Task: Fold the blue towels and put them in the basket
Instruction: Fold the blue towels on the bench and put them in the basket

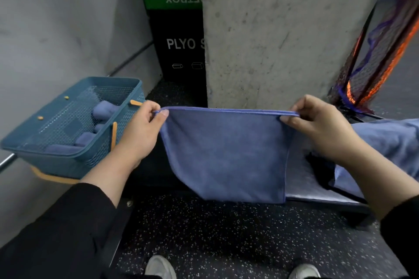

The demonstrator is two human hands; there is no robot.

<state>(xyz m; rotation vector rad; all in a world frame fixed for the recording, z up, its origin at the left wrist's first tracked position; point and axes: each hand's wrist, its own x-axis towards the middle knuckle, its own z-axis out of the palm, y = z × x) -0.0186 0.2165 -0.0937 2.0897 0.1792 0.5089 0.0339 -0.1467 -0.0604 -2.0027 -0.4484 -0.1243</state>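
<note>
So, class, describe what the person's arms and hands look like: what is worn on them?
Both hands, the left hand and the right hand, are bare: no gloves, rings or watch show. Each forearm is uncovered from the wrist up to a pushed-back black fabric sleeve, the left sleeve loose and wide, the right sleeve only partly in view.

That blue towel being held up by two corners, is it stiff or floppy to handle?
Probably floppy: the blue towel hangs limp below its top edge, pinched by the left hand and right hand. Likely light, since fingertip pinches hold it. Let go, it would probably crumple.
</note>
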